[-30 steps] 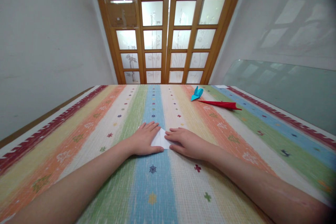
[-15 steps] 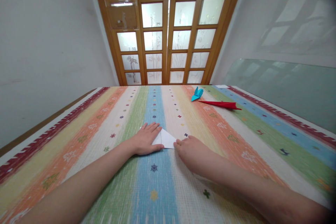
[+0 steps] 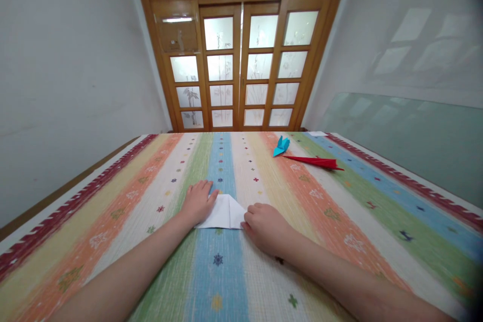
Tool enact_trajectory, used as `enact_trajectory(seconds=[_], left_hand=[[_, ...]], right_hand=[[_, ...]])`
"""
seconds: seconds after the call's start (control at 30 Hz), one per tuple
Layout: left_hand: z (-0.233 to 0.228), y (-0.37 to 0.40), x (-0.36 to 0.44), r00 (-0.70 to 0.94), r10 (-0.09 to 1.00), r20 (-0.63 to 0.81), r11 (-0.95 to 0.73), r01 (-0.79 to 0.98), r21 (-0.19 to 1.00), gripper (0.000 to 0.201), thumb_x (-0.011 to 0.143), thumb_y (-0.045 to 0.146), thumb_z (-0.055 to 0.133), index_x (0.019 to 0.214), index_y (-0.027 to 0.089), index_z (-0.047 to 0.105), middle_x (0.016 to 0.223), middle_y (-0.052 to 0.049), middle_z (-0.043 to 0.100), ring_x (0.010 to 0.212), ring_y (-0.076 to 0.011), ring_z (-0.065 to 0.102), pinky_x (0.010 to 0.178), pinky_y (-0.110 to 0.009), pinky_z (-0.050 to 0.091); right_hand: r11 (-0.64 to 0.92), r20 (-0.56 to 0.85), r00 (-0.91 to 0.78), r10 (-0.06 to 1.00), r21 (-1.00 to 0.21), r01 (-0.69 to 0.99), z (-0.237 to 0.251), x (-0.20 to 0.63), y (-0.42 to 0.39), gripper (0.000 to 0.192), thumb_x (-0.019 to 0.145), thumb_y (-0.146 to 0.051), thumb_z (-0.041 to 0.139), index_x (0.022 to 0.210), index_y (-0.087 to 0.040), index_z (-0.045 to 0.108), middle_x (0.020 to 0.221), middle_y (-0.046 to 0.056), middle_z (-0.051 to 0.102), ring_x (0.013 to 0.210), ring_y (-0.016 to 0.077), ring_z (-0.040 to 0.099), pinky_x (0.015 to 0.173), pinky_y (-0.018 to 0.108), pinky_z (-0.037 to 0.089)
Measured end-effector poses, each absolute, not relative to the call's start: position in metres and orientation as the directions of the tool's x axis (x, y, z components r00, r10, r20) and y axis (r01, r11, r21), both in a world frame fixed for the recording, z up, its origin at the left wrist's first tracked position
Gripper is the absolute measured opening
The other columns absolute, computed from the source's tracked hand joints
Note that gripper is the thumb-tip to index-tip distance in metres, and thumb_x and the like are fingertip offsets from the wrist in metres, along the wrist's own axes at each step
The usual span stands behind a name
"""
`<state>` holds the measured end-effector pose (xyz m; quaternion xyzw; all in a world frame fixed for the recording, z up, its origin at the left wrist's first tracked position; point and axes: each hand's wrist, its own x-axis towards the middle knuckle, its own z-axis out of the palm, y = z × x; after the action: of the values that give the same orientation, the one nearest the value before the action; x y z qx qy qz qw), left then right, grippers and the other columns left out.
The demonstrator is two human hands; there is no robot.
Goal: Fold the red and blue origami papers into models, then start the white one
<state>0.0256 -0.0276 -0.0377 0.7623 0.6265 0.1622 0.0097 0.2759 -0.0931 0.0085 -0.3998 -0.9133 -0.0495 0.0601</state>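
A folded white paper [image 3: 223,213] lies flat on the striped, many-coloured cloth [image 3: 151,201] in front of me. My left hand [image 3: 196,203] rests palm down at its left side, fingers touching the paper's edge. Curled into a loose fist, my right hand [image 3: 264,226] presses its fingertips on the paper's right corner.
A small blue origami figure [image 3: 281,146] and a long red folded paper plane [image 3: 316,162] lie further back on the right. A glass pane [image 3: 407,136] leans along the right wall. Wooden doors with frosted panes [image 3: 241,65] stand behind the cloth's far edge.
My left hand has slid left off the paper, so more white shows. My right hand has curled from flat into a fist at the right corner. The camera tilted up slightly.
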Motion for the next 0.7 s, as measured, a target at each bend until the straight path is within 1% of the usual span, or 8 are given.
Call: enact_trajectory(seconds=[0.1,0.2,0.27,0.3,0.37,0.43,0.53,0.7], left_hand=[[-0.04,-0.026,0.024,0.119,0.963,0.24,-0.173,0.96,0.22,0.056,0.102,0.054,0.026,0.14,0.021,0.05,0.148,-0.012,0.049,0.14,-0.0305,0.037,0.115,-0.055,0.023],[-0.042,-0.027,0.023,0.099,0.966,0.239,-0.154,0.963,0.221,0.056,0.102,0.055,0.025,0.139,0.021,0.051,0.149,-0.013,0.048,0.14,-0.0313,0.036,0.115,-0.056,0.022],[-0.042,-0.027,0.023,0.102,0.965,0.242,-0.156,0.963,0.219,0.056,0.102,0.055,0.026,0.139,0.021,0.051,0.149,-0.013,0.047,0.141,-0.032,0.035,0.114,-0.058,0.022],[-0.042,-0.027,0.023,0.104,0.964,0.244,-0.159,0.963,0.217,0.056,0.102,0.055,0.027,0.139,0.021,0.051,0.149,-0.013,0.047,0.14,-0.0324,0.035,0.114,-0.059,0.021],[-0.043,-0.027,0.023,0.106,0.963,0.248,-0.161,0.964,0.212,0.055,0.102,0.055,0.029,0.139,0.021,0.051,0.149,-0.014,0.047,0.14,-0.0328,0.036,0.113,-0.06,0.022],[-0.042,-0.028,0.024,0.107,0.961,0.254,-0.161,0.965,0.205,0.054,0.102,0.054,0.03,0.138,0.021,0.052,0.148,-0.015,0.047,0.14,-0.0329,0.036,0.113,-0.06,0.022],[-0.04,-0.031,0.025,0.109,0.958,0.266,-0.163,0.968,0.191,0.053,0.102,0.052,0.03,0.138,0.02,0.052,0.148,-0.015,0.048,0.139,-0.0328,0.036,0.113,-0.06,0.021],[-0.034,-0.037,0.03,0.111,0.953,0.282,-0.163,0.972,0.167,0.051,0.101,0.049,0.034,0.136,0.018,0.054,0.146,-0.016,0.049,0.138,-0.0325,0.038,0.114,-0.057,0.021]], right_hand=[[0.681,0.23,-0.649,0.726,-0.105,0.725,0.004,0.282,-0.081,0.021,0.095,-0.03,0.056,0.08,-0.017,0.065,0.083,0.006,0.066,0.08,0.0198,0.058,0.072,0.032,0.038],[0.677,0.282,-0.618,0.734,-0.226,0.7,0.0,0.283,-0.077,0.016,0.093,-0.03,0.059,0.083,-0.017,0.064,0.087,0.006,0.065,0.088,0.0204,0.057,0.079,0.033,0.039],[0.692,0.307,-0.621,0.721,-0.285,0.664,-0.002,0.282,-0.077,0.011,0.092,-0.027,0.058,0.094,-0.018,0.065,0.098,0.007,0.066,0.096,0.0212,0.057,0.087,0.034,0.04],[0.696,0.318,-0.619,0.718,-0.305,0.65,-0.004,0.282,-0.077,0.015,0.092,-0.026,0.058,0.103,-0.019,0.065,0.105,0.007,0.066,0.103,0.022,0.057,0.092,0.036,0.04],[0.687,0.327,-0.605,0.726,-0.325,0.65,-0.007,0.281,-0.078,0.032,0.091,-0.028,0.059,0.122,-0.02,0.061,0.121,0.01,0.063,0.118,0.0249,0.052,0.103,0.041,0.036],[0.655,0.308,-0.578,0.755,-0.324,0.683,-0.011,0.28,-0.077,0.044,0.092,-0.034,0.059,0.133,-0.02,0.056,0.134,0.012,0.058,0.132,0.0289,0.043,0.111,0.047,0.029],[0.608,0.246,-0.556,0.794,-0.321,0.726,-0.016,0.279,-0.075,0.049,0.093,-0.04,0.055,0.138,-0.021,0.055,0.143,0.013,0.053,0.141,0.0316,0.035,0.115,0.052,0.023],[0.584,0.215,-0.543,0.812,-0.329,0.742,-0.016,0.279,-0.075,0.054,0.093,-0.044,0.054,0.143,-0.021,0.051,0.148,0.014,0.049,0.143,0.032,0.033,0.117,0.054,0.019]])
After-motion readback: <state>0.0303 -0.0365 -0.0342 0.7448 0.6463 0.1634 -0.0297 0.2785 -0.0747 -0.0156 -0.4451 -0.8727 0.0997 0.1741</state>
